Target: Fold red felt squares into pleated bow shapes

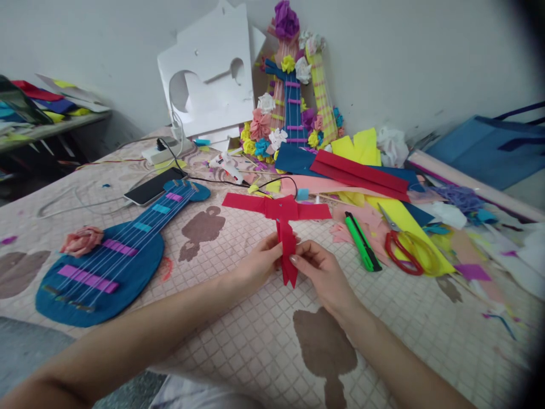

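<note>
Between my two hands is a red paper bow [288,244], with flat strips reaching out left and right at its top and notched tails hanging toward me. My left hand [269,254] pinches its lower part from the left, the fingertips partly behind the paper. From the right, my right hand [317,267] grips the same tails, thumb in front. To the left lies a blue toy guitar [140,267] with white strings, purple and light blue strips and a pink paper rose [82,241].
Right of my hands lie a green box cutter [361,241] and scissors [411,253] with red and yellow handles. Behind are a white glue gun [227,166], a phone [155,186], a power strip [167,150], folded red paper [361,175] and decorated guitars [293,105] against the wall.
</note>
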Demonstrator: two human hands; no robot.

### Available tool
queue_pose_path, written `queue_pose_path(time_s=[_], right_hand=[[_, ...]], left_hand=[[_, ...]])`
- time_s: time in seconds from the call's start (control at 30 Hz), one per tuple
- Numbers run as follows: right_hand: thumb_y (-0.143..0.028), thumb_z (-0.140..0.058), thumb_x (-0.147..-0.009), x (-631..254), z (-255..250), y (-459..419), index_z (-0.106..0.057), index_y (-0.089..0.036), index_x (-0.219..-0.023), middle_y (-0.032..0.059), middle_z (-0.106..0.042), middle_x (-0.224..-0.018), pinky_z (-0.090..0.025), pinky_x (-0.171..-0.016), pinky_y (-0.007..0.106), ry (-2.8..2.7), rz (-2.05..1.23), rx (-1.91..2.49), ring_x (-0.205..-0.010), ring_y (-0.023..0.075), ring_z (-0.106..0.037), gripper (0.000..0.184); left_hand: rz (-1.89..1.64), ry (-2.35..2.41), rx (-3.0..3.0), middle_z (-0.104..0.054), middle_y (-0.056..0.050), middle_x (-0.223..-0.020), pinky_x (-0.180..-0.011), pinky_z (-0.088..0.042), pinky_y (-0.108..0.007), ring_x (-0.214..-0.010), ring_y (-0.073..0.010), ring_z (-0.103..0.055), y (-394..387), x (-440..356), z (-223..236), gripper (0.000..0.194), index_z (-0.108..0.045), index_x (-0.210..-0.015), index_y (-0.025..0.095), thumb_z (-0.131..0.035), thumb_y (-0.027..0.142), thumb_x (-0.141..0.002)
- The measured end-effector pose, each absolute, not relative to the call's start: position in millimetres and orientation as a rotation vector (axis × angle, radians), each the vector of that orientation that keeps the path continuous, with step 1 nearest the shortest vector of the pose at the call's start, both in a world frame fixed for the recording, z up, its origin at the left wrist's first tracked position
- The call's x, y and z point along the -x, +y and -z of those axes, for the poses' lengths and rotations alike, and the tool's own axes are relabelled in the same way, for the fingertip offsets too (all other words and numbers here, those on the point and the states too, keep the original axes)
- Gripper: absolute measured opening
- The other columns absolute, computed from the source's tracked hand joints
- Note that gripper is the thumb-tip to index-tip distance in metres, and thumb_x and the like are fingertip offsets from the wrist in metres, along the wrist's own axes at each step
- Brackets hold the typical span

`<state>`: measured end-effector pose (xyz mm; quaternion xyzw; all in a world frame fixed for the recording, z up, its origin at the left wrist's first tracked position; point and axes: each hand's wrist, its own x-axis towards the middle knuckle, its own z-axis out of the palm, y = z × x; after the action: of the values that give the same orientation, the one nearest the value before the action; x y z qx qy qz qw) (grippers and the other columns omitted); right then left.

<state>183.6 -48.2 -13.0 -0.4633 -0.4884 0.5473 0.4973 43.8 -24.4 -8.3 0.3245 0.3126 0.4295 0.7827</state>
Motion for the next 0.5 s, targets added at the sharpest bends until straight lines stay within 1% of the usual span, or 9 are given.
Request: queue_pose_path(time_s=[0.07,0.13,0.23,0.33,0.4,0.5], right_hand=[[-0.034,-0.07,-0.073,-185,13,-48,-0.056,-0.021,-0.071,-0.003,-0.054,-0.068,-0.04,-0.061,0.026,-1.142,-1.321,1.135,-0.064,0.0114,-0.048,0.019],[-0.034,-0.071,-0.072,-187,11,-47,-0.057,-0.021,-0.071,-0.0028,-0.054,-0.068,-0.039,-0.06,0.026,-1.102,-1.344,1.142,-0.063,0.0115,-0.047,0.02],[-0.035,-0.072,-0.07,-190,9,-43,-0.056,-0.021,-0.072,-0.0021,-0.054,-0.07,-0.041,-0.063,0.027,-0.999,-1.325,1.14,-0.065,0.0127,-0.049,0.022],[-0.035,-0.073,-0.069,-193,9,-39,-0.055,-0.021,-0.071,-0.0026,-0.053,-0.069,-0.04,-0.063,0.028,-0.942,-1.182,1.182,-0.065,0.013,-0.048,0.023],[-0.034,-0.072,-0.07,-194,11,-38,-0.055,-0.021,-0.07,-0.0028,-0.053,-0.067,-0.038,-0.06,0.027,-1.003,-1.139,1.222,-0.063,0.0127,-0.046,0.021],[-0.033,-0.069,-0.074,-194,14,-40,-0.056,-0.021,-0.071,-0.0021,-0.054,-0.069,-0.038,-0.059,0.027,-1.138,-1.202,1.212,-0.063,0.0125,-0.047,0.017]], left_hand=[[-0.934,0.706,-0.682,-0.064,-0.004,-0.085,-0.066,-0.043,-0.024,-0.071,-0.0116,-0.059,-23,-42,9,0.028,-0.062,-0.085,0.014,-0.076,0.033,-0.07],[-0.953,0.72,-0.663,-0.061,-0.001,-0.072,-0.059,-0.04,-0.022,-0.06,-0.0087,-0.056,-21,-41,9,0.027,-0.058,-0.074,0.013,-0.078,0.03,-0.068],[-0.946,0.699,-0.598,-0.062,-0.001,-0.07,-0.059,-0.042,-0.022,-0.06,-0.0088,-0.056,-18,-39,8,0.026,-0.058,-0.071,0.012,-0.079,0.028,-0.067],[-0.915,0.648,-0.577,-0.063,-0.001,-0.07,-0.064,-0.043,-0.022,-0.064,-0.0092,-0.057,-17,-38,7,0.023,-0.062,-0.07,0.011,-0.08,0.025,-0.066],[-0.902,0.627,-0.613,-0.063,-0.001,-0.068,-0.065,-0.043,-0.022,-0.063,-0.0086,-0.057,-18,-39,6,0.022,-0.063,-0.067,0.012,-0.08,0.024,-0.065],[-0.897,0.652,-0.656,-0.063,0.0,-0.064,-0.061,-0.041,-0.022,-0.059,-0.0084,-0.055,-20,-39,6,0.024,-0.062,-0.062,0.012,-0.081,0.025,-0.064]])
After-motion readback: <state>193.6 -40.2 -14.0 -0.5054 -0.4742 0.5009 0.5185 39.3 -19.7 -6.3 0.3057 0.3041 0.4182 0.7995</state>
